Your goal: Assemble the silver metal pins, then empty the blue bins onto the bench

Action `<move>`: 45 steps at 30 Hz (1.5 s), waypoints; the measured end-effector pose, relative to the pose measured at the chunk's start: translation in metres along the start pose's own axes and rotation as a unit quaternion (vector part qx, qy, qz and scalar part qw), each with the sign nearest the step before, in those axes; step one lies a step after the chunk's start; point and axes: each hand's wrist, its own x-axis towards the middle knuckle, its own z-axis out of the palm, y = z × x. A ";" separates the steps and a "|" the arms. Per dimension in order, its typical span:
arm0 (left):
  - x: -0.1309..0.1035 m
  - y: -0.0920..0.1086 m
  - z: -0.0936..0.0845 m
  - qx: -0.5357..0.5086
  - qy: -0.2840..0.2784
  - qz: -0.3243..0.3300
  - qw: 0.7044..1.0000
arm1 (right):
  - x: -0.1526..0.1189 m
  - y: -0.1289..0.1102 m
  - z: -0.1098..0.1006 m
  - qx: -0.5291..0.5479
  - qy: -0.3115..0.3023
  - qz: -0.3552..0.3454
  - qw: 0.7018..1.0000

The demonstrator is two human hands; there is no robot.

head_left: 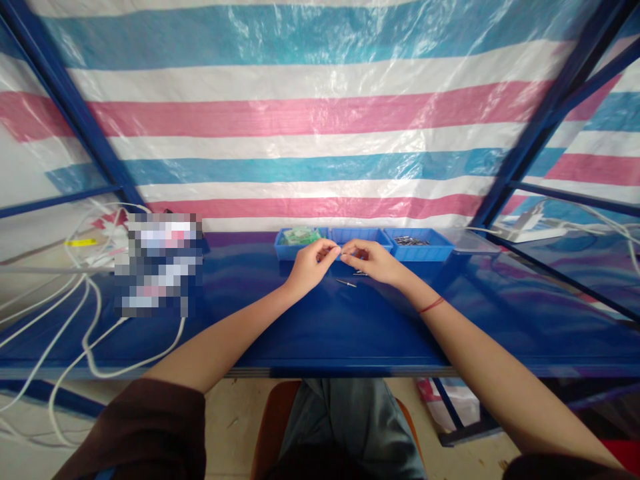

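Note:
My left hand [311, 265] and my right hand [373, 260] meet fingertip to fingertip above the blue table, just in front of the bins. Both are closed in a pinch. Whatever is between the fingers is too small to make out. Below them a slim, pointed metal piece [346, 283], rivet-like in shape, lies on the table. Another small metal piece [360, 273] is partly covered by my right hand. Behind my left hand, a blue bin [287, 252] holds green and whitish items. A right-hand blue bin [423, 252] contains many thin metal pieces.
A middle blue bin [363, 235] stands between the others, partly hidden by my hands. A clear plastic lid or tray [473, 242] lies to the right, near a white power strip [535, 227]. White cables [93, 333] trail at left beside a blurred-out patch. Blue frame posts flank the table.

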 end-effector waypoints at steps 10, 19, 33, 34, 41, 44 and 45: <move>0.002 0.005 -0.002 0.046 0.009 0.007 0.999 | 0.002 -0.003 0.001 0.039 0.067 -0.013 0.997; -0.004 -0.009 -0.001 0.139 -0.183 0.002 0.973 | 0.004 0.010 -0.032 -0.022 0.189 0.018 0.982; -0.006 0.001 -0.003 0.278 -0.315 0.121 0.899 | -0.018 0.040 -0.097 -0.359 0.314 0.205 0.855; -0.006 0.002 -0.002 0.292 -0.312 0.123 0.895 | -0.016 0.034 -0.093 -0.351 0.300 0.191 0.866; -0.006 0.001 -0.002 0.254 -0.208 0.079 0.941 | -0.007 -0.002 -0.038 -0.146 -0.046 0.022 0.988; -0.004 -0.002 -0.005 0.203 -0.168 0.089 0.961 | -0.005 -0.007 -0.017 -0.111 -0.079 -0.008 0.991; -0.004 -0.002 -0.005 0.187 -0.157 0.090 0.965 | -0.005 -0.008 -0.013 -0.112 -0.073 -0.011 0.991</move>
